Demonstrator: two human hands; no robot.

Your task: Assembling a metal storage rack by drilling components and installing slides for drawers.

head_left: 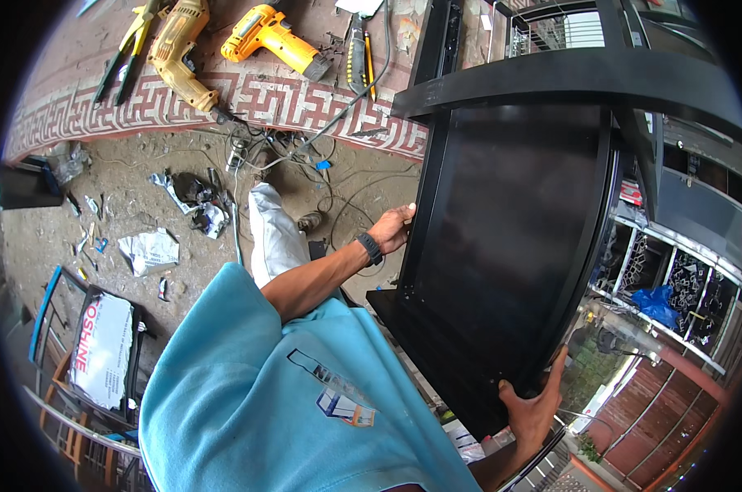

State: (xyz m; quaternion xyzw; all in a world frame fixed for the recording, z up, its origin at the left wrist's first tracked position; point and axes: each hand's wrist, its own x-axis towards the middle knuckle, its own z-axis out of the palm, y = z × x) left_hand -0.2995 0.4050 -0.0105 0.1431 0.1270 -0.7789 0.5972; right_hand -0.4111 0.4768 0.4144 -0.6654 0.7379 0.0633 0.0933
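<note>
A large black rectangular frame (510, 230) with a flat, dark panel inside its raised edges slants across the right of the head view. My left hand (393, 229), with a dark watch on its wrist, grips the frame's left edge about halfway along, its fingertips partly hidden. At the near right corner, my right hand (535, 408) holds the rim, its thumb on the near side and its index finger stretched along the right edge. Across the far part of the frame runs a curved-looking black bar (568, 80).
A yellow drill (274, 39), a worn corded drill (179, 53), yellow-handled pliers (127, 51) and a utility knife (356, 56) lie on the patterned surface ahead. Cables (330, 176) and torn wrapping (148, 250) litter the floor. Right stands a rack with compartments of small parts (689, 287).
</note>
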